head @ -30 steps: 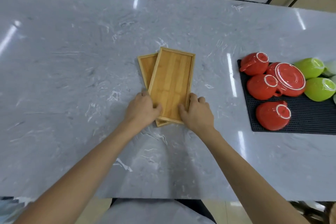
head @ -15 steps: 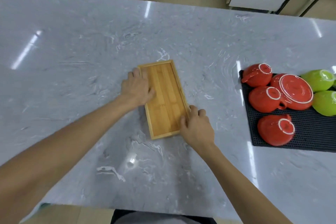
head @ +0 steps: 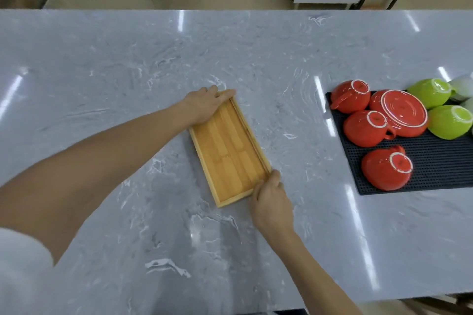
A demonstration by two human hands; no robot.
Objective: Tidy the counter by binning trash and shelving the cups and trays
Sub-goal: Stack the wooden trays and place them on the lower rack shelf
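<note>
Grey marble counter, bamboo tray lying mid-counter, our left hand gripping its far corner, our right hand gripping its near corner, upturned cups sitting on mat at right edge.

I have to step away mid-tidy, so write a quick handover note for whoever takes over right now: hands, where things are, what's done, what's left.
Left hand grips the far corner of the bamboo trays; right hand grips the near corner.
The trays sit nested on the marble counter, slanted.
Upturned red cups, a red saucer and green cups sit on the black mat to the right.
Done: trays stacked together. No trash in view.
Left: lift and shelve the trays, then shelve the cups.
</note>
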